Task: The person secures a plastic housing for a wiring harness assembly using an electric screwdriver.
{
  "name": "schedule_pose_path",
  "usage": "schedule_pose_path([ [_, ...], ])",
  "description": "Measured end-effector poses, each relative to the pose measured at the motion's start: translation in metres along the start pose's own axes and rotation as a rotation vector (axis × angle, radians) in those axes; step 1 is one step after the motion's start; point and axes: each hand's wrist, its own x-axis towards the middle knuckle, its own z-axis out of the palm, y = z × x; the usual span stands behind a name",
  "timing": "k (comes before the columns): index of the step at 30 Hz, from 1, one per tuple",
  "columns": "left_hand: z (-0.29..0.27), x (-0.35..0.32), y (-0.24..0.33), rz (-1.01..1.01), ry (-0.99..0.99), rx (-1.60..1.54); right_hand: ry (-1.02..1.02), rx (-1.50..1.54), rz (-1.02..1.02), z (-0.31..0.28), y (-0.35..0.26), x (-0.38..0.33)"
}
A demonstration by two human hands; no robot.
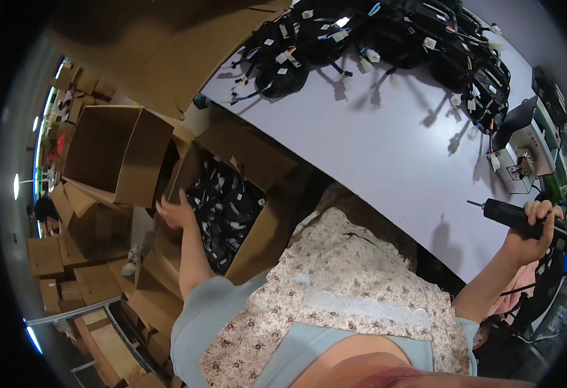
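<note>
My right hand (530, 236) is wrapped round a black electric screwdriver (513, 218), whose bit points left above the white table (367, 145). My left hand (177, 213) is at the left side of an open cardboard box (181, 173). Its thumb and fingers straddle the upright flap there, holding it. Inside that box lies a heap of black parts (228, 210) with small white connectors. Along the far side of the table are several black moulded units (283, 76) with coloured wires and white plugs.
An empty-looking carton (116, 149) stands left of the filled box. A large cardboard sheet (160, 45) overhangs the far left. At the table's right end is a small open box (513, 169) with metal pieces. More cartons (44, 257) are stacked further left.
</note>
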Motion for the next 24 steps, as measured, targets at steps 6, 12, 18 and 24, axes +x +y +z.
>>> schedule_pose_path([
  [6,-0.042,0.066,0.308,0.838,-0.431,-0.860,0.012,-0.059,-0.012,0.003,0.007,0.008],
  [12,-0.018,0.118,0.482,0.935,-1.190,-0.687,0.016,-0.022,0.025,-0.002,0.018,0.012],
  [18,0.037,0.127,0.559,1.220,-1.271,-0.257,-0.013,-0.159,0.059,-0.111,-0.009,0.004],
  [24,0.037,0.140,0.545,0.778,-1.405,-0.439,-0.409,-1.331,-0.985,-0.024,0.032,0.040],
])
